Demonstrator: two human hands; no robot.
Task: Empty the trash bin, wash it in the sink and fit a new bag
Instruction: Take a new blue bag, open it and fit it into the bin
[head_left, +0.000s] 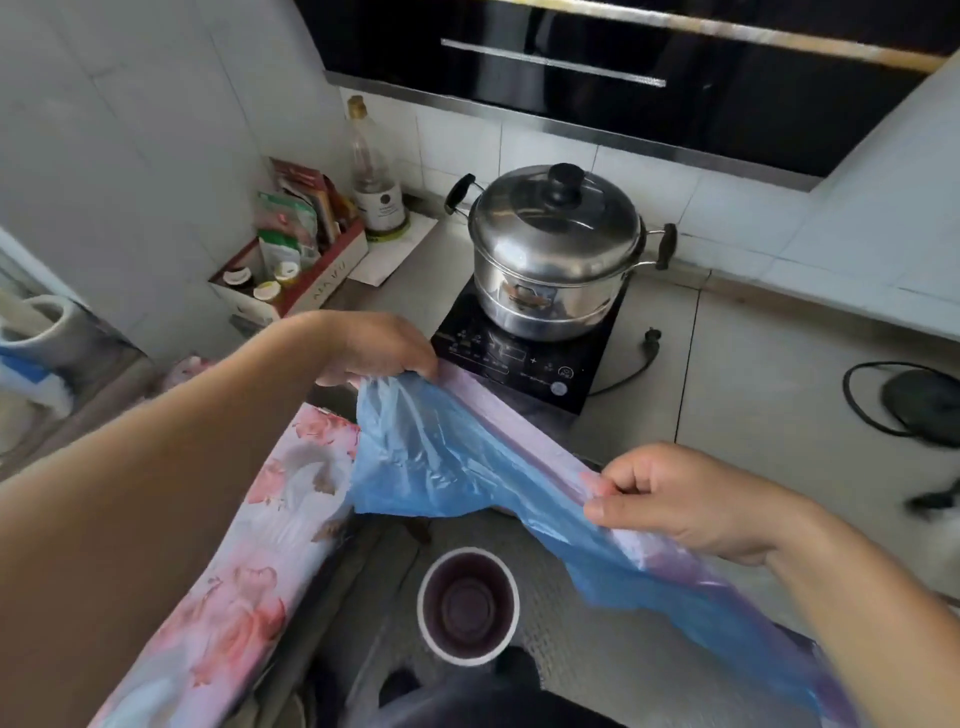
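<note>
A thin blue plastic bag (447, 457) is stretched in the air between my two hands, above the counter's front edge. My left hand (374, 345) pinches its upper left corner near the induction cooker. My right hand (685, 499) pinches the bag's edge at the lower right, and the rest of the bag trails down past my right wrist. Below on the floor stands the small round trash bin (468, 605), white-rimmed with a dark purple inside, upright and with nothing in it.
A steel pot with lid (558, 249) sits on a black induction cooker (524, 358) on the counter. A box of condiments (291, 270) and a bottle (371, 176) stand at the back left. A floral cloth (244, 545) covers the counter at left. A black cable (883, 395) lies at right.
</note>
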